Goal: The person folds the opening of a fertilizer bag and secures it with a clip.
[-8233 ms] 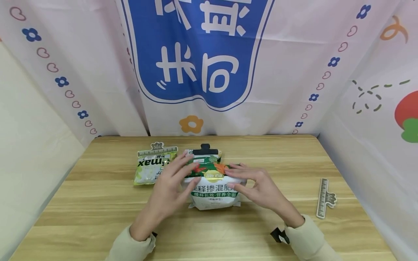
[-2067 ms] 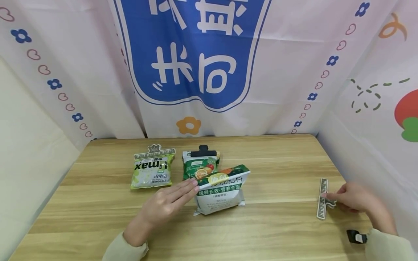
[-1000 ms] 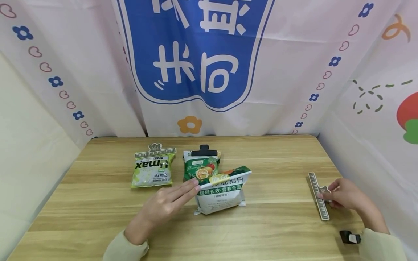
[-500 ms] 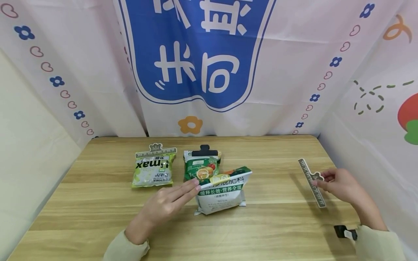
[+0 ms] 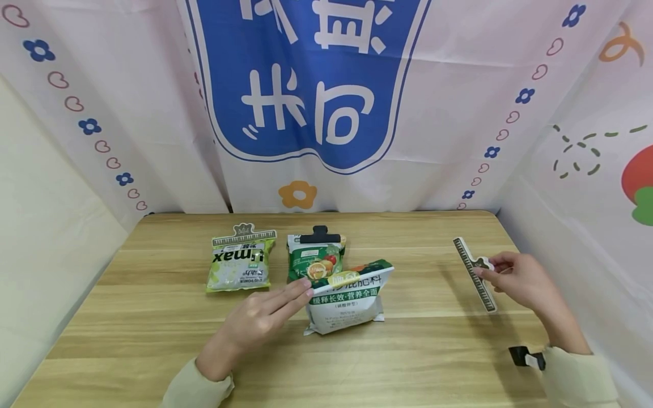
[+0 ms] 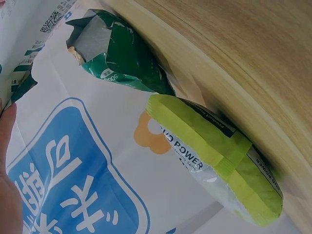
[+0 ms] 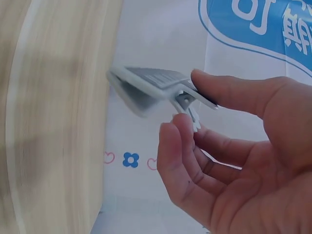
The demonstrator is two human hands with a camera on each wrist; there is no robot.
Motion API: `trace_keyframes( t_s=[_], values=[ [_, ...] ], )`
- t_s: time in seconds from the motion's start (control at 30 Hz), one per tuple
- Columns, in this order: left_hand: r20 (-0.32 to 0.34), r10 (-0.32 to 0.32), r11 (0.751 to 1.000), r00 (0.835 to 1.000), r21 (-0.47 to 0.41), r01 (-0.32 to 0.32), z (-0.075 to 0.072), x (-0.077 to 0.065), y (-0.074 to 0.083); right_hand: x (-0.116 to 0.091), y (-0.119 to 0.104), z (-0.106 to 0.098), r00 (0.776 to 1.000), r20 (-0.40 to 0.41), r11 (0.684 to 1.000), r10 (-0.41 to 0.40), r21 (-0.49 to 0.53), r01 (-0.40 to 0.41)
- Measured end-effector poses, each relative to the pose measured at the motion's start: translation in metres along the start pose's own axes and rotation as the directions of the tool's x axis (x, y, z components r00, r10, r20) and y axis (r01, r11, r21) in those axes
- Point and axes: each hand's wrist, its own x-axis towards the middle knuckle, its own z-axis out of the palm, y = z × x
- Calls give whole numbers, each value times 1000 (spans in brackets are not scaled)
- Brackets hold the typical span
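Observation:
My left hand (image 5: 257,323) pinches the left corner of the folded top of a white and green fertilizer bag (image 5: 344,309), which stands upright on the table. At the left edge of the left wrist view, part of that hand touches the bag's green corner; its other fingers are hidden there. Off to the right, above the table, my right hand (image 5: 520,280) grips a piano-keyboard bag clip (image 5: 475,276) by its handle. Thumb and fingers press the handle in the right wrist view, and the long edges of the clip (image 7: 148,85) stand apart with nothing between them.
Behind the fertilizer bag lies a smaller green bag (image 5: 311,258) with a black clip (image 5: 319,235) along its top. To its left is a green and white Umax bag (image 5: 240,269) closed by another keyboard clip (image 5: 245,234). A printed curtain (image 5: 433,130) hangs behind the table.
Both hands were on the fertilizer bag at first. My right hand then went to the clip on the right, lifted it and brought it leftward. The left hand stays at the fold.

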Motion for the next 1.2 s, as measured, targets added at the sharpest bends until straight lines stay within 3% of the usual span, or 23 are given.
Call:
trace_keyframes(
  t_s=[0.27,0.6,0.73,0.93,1.2],
  values=[
    [6,-15,1000,1000,-14,15,0,0,1,2,-13,4,1000,-19,1000,-20,4,20],
    [2,-17,1000,1000,-15,17,0,0,1,3,-30,8,990,-119,997,-77,-9,77],
    [1,-14,1000,1000,-9,14,0,0,0,2,-35,11,969,-208,987,-137,56,151],
    [2,-19,1000,1000,-7,19,0,0,1,1,-42,18,936,-279,934,-214,222,279],
    [-1,-20,1000,1000,-7,20,1,-1,1,-1,-50,23,905,-348,916,-245,222,333]
  ],
)
